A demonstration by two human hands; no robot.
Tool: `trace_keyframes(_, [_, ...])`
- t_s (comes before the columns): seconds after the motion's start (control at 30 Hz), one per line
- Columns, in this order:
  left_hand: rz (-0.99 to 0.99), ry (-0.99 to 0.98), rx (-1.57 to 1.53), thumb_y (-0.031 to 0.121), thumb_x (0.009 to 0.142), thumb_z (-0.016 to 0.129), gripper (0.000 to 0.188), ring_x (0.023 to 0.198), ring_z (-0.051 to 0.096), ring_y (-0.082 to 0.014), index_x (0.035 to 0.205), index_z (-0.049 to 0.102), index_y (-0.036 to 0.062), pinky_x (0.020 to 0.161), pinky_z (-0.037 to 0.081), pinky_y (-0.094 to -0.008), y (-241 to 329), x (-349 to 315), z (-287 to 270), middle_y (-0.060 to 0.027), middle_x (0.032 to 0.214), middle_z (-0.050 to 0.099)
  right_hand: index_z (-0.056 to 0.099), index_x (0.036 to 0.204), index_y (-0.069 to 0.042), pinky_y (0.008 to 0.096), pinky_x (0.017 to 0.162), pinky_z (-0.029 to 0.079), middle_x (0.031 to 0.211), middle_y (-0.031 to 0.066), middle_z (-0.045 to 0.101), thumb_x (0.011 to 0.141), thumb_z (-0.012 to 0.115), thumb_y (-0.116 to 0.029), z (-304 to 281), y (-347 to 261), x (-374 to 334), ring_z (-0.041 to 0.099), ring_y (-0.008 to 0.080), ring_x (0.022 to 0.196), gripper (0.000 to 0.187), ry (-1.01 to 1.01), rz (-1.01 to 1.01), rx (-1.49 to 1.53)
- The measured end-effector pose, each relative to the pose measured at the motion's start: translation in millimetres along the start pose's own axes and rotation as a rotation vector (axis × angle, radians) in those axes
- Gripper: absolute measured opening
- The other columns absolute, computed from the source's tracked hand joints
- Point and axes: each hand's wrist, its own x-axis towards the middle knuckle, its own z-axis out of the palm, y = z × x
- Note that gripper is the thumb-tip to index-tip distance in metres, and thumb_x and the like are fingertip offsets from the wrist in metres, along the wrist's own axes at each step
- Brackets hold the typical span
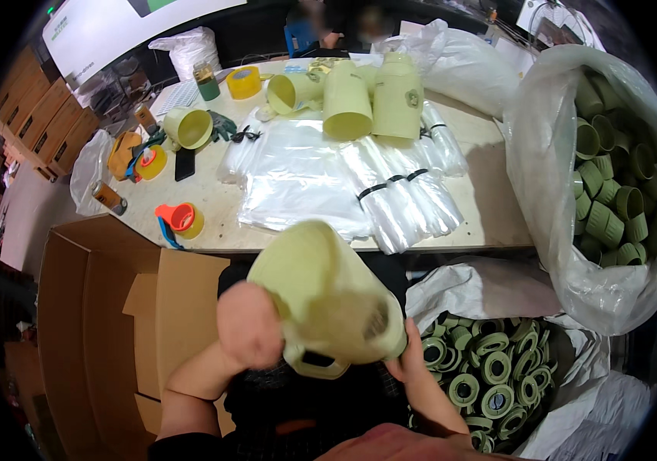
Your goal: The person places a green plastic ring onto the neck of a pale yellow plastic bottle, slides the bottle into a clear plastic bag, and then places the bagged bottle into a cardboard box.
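Note:
A pale green plastic jug shell [328, 284] lies tilted over my lap, its wide end up and to the left, its narrow end down and to the right. The handle points toward me, and a dark mark shows on its side. My right hand [411, 355] grips the shell at its narrow end. Beside the shell's left side is my left hand [250, 326], rounded like a fist; motion smears its fingers, so I cannot make out whether it holds anything. Similar shells [397, 100] stand and lie on the table [489, 184].
Clear plastic bags [294, 177] with black ties cover the table's middle. Left are tape rolls [244, 83], a phone [185, 164] and an orange tape dispenser [182, 219]. An open carton [98, 307] stands left. Sacks of green cups [605, 207] and ring-shaped lids [497, 369] are right.

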Motion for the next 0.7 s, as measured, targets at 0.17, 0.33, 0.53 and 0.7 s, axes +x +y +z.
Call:
trace_keyframes(0.17, [-0.134,0.07,-0.101,0.021,0.097,0.053,0.027,0.063,0.054,-0.028,0.083,0.059,-0.0009,0.056,0.042,-0.037,10,-10,11,-0.0136,0.075,0.058,0.044,0.142,-0.005,0.0408,0.111,0.04,0.138,0.0128,0.056,0.105,0.041,-0.051,-5,18,-2,0.053,0.0257,0.128,0.06,0.067,-0.265,-0.077])
trace_keyframes(0.33, [-0.473,0.336,-0.031,0.033,0.098,0.057,0.05,0.112,0.054,-0.0306,0.131,0.051,-0.0029,0.097,0.042,-0.043,-3,-12,59,-0.0181,0.124,0.055,0.046,0.137,-0.002,0.0377,0.106,0.042,0.128,0.0122,0.057,0.108,0.034,-0.043,-9,23,3,0.055,0.0215,0.119,0.051,0.202,-0.174,0.026])
trace_keyframes(0.53, [-1.367,0.429,-0.967,0.046,0.108,0.04,0.056,0.115,0.056,-0.016,0.147,0.041,0.0057,0.095,0.047,-0.0308,21,-77,94,-0.0059,0.137,0.056,0.039,0.138,0.0,0.0369,0.104,0.04,0.132,0.015,0.048,0.103,0.043,-0.05,12,37,-21,0.05,0.0223,0.118,0.061,0.2,-0.452,-0.484])
trace_keyframes(0.7, [-1.089,0.546,-0.62,0.04,0.109,0.042,0.046,0.095,0.062,-0.0119,0.124,0.059,0.0006,0.083,0.05,-0.0272,17,-47,108,-0.0063,0.108,0.068,0.039,0.14,-0.002,0.0415,0.107,0.038,0.134,0.0194,0.046,0.078,0.078,-0.021,-12,47,-53,0.049,0.0352,0.122,0.076,0.133,-0.685,-0.859])
